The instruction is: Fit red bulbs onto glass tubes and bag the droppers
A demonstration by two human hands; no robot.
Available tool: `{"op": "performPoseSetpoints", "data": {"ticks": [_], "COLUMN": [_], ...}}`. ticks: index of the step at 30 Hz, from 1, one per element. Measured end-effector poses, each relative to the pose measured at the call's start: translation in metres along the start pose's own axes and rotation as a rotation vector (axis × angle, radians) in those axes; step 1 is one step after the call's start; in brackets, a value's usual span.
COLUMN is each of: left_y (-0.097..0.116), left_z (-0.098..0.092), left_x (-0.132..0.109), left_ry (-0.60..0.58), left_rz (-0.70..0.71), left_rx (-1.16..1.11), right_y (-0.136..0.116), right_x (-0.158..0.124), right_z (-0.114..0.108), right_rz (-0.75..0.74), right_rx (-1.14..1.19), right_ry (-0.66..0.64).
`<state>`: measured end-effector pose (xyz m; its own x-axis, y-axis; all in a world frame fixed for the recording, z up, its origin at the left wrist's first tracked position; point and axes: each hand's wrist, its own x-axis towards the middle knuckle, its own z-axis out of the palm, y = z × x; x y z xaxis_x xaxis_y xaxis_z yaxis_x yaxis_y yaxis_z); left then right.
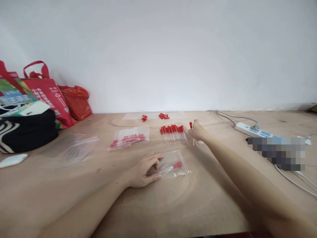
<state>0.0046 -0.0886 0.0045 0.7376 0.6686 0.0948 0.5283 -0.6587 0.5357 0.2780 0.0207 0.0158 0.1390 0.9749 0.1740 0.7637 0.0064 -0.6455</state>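
Note:
My left hand [146, 170] rests with fingers apart on the left edge of a clear zip bag [182, 170]; a red-topped dropper [177, 164] lies in that bag. Farther away to the right, my right hand [197, 130] has its fingers closed around a dropper with a red bulb [190, 125], its thin tube pointing down. Just left of my right hand lies a row of several red-topped droppers [173, 129]. Filled clear bags [131, 137] with red bulbs showing through lie left of the row.
Small red caps [163, 116] lie on clear bags near the wall. More clear bags [80, 150] lie on the left, beside a black pouch [32, 129], a white object [13, 160] and red bags [76, 102]. A power strip [256, 130] with cables lies right.

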Motion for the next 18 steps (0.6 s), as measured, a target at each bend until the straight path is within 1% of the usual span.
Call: {"op": "performPoseSetpoints", "data": {"ticks": [2,4,6,9,13,15,18], "left_y": [-0.001,-0.001,0.000,0.001,0.000,0.000,-0.001], "left_z": [0.000,0.000,0.000,-0.001,0.000,0.000,0.001], "left_x": [0.000,0.000,0.001,0.001,0.000,-0.001,0.000], "left_ry": [-0.001,-0.005,-0.013,-0.013,-0.003,0.005,0.012], "left_rz": [-0.001,-0.003,-0.007,-0.014,-0.029,-0.032,-0.027], "left_rx": [0.000,0.008,0.015,0.016,0.022,0.024,0.023], "right_y": [0.004,0.010,0.015,0.019,0.015,0.011,0.005], "right_x": [-0.015,-0.034,-0.054,-0.079,-0.095,-0.100,-0.107], "right_z": [-0.007,-0.008,-0.002,0.013,0.027,0.028,0.026], "right_rz": [0.012,-0.001,-0.021,-0.022,0.014,0.032,0.034], "right_rx": [0.100,0.340,0.533,0.707,0.943,1.049,1.109], "right_ry": [-0.020,-0.062,-0.041,-0.033,0.000,-0.050,-0.223]}}
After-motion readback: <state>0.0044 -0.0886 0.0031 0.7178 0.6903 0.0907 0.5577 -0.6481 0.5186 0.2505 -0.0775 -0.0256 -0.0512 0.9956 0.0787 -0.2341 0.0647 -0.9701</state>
